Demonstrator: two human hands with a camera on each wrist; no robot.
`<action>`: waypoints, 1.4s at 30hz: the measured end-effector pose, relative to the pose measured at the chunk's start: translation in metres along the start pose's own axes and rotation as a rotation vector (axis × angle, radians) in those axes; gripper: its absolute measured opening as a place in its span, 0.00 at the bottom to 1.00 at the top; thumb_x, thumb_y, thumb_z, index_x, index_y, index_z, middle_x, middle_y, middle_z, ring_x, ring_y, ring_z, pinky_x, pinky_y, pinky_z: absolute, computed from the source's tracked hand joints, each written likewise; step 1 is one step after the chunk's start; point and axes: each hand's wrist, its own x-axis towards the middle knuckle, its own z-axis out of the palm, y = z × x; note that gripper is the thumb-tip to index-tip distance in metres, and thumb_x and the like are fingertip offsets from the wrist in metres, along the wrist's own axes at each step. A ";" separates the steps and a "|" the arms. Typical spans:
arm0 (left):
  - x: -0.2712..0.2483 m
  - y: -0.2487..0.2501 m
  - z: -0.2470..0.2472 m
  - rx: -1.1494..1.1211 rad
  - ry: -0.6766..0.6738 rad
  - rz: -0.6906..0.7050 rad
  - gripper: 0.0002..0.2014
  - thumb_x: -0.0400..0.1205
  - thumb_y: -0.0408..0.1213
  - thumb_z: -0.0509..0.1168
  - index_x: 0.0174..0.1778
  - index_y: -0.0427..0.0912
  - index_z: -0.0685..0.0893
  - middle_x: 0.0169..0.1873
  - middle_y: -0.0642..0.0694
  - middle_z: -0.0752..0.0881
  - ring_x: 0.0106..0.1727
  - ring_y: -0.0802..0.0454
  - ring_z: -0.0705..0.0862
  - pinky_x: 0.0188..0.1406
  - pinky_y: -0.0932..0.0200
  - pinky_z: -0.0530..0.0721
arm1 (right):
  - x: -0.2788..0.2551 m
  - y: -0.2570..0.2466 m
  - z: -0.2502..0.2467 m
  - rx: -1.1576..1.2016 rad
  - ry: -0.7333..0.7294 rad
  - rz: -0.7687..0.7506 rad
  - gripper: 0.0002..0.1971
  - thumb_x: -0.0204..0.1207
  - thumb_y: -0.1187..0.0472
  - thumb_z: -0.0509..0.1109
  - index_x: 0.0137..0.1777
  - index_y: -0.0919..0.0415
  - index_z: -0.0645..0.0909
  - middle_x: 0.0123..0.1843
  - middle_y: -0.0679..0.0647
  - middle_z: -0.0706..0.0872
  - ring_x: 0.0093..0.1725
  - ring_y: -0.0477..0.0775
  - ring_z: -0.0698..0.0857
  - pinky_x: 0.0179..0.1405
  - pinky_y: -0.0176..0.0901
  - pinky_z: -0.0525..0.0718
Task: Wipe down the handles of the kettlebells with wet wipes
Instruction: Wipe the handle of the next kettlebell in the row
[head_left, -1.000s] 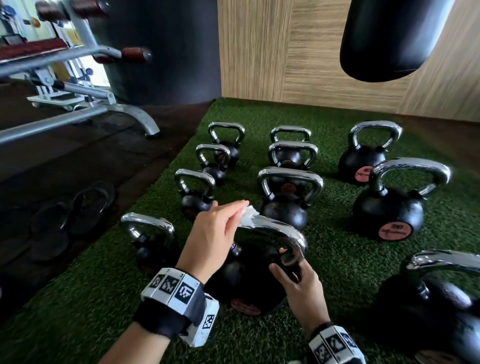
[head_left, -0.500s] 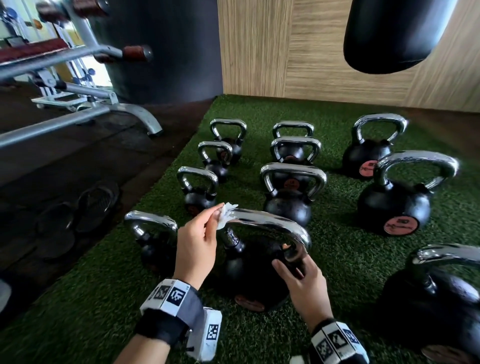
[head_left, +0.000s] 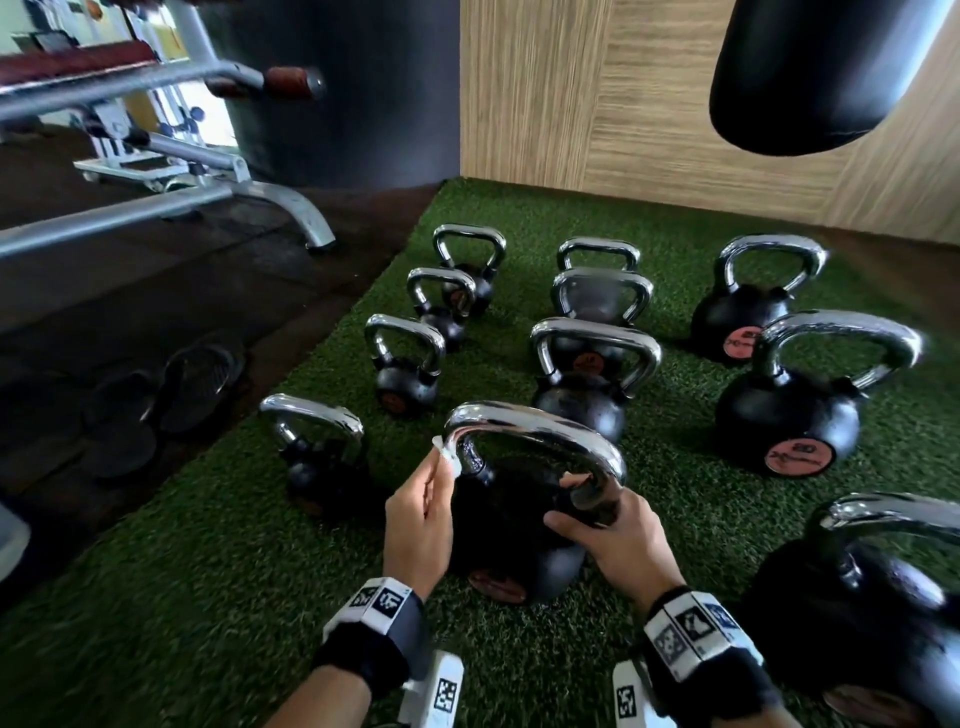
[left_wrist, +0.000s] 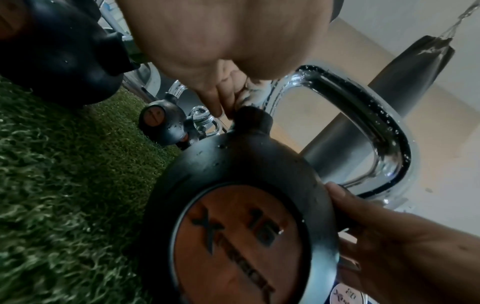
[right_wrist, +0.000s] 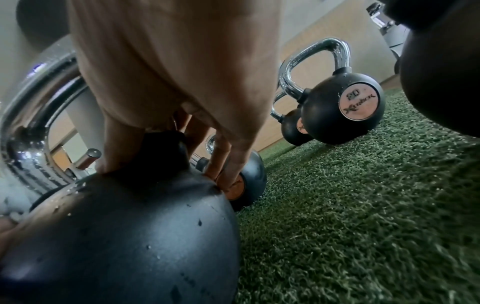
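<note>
A black kettlebell (head_left: 509, 540) marked 16 (left_wrist: 233, 226) stands on the turf right in front of me, and its chrome handle (head_left: 535, 428) is wet with droplets (left_wrist: 384, 127). My left hand (head_left: 441, 470) pinches a white wet wipe (head_left: 448, 457) against the handle's left leg, just above the body; the wipe (left_wrist: 250, 92) also shows in the left wrist view. My right hand (head_left: 579, 506) grips the right foot of the handle where it meets the body (right_wrist: 116, 236), thumb on the near side.
Several more chrome-handled kettlebells stand in rows on the green turf (head_left: 208, 597), one close at my right (head_left: 857, 587) and a 20 (right_wrist: 345, 107) beyond. A black punching bag (head_left: 821, 73) hangs at the upper right. A bench frame (head_left: 156, 202) and sandals (head_left: 171, 389) are on the dark floor to the left.
My left hand has slid the wipe from the top of the handle down its left leg toward the body. My right hand has stayed at the handle's right foot.
</note>
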 end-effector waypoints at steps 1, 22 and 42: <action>-0.001 0.000 -0.001 0.008 -0.010 0.019 0.09 0.90 0.43 0.64 0.61 0.57 0.88 0.44 0.65 0.92 0.51 0.68 0.89 0.49 0.77 0.80 | -0.002 -0.001 0.000 0.000 0.012 -0.005 0.24 0.59 0.45 0.89 0.55 0.51 0.91 0.50 0.47 0.93 0.54 0.48 0.90 0.61 0.50 0.87; 0.078 0.048 0.058 0.338 -0.685 -0.055 0.14 0.90 0.41 0.62 0.54 0.42 0.93 0.47 0.42 0.93 0.45 0.48 0.89 0.43 0.55 0.76 | -0.037 -0.018 -0.011 -0.100 0.049 -0.272 0.23 0.70 0.74 0.75 0.42 0.39 0.91 0.46 0.38 0.89 0.51 0.48 0.87 0.54 0.51 0.86; 0.081 0.065 0.059 0.082 -0.468 0.037 0.12 0.84 0.26 0.71 0.61 0.37 0.93 0.48 0.41 0.94 0.38 0.74 0.87 0.40 0.81 0.81 | 0.003 -0.015 0.016 -0.034 -0.063 0.029 0.37 0.78 0.54 0.77 0.85 0.58 0.66 0.82 0.56 0.72 0.82 0.52 0.70 0.84 0.48 0.65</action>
